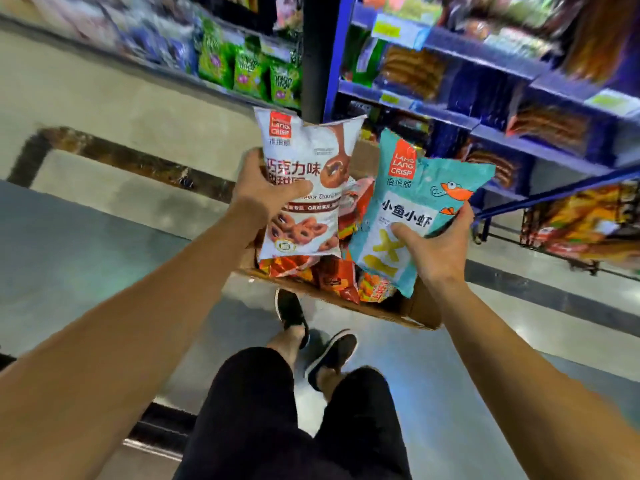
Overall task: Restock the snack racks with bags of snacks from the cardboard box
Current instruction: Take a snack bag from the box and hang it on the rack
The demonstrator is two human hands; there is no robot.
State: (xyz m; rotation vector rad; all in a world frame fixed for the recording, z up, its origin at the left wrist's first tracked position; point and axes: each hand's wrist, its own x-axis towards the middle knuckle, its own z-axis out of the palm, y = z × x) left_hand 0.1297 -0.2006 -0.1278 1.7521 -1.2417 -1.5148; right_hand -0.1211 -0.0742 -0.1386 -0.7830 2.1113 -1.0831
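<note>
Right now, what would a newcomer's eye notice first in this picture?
Two snack bags held up at the centre: a white bag in the left hand and a teal bag in the right hand. Below them sits the open box; blue racks stand at upper right.

Cardboard box point(420, 311) on floor point(104, 258), bags inside; two held bags above it; snack racks point(485, 98) stood behind
</note>
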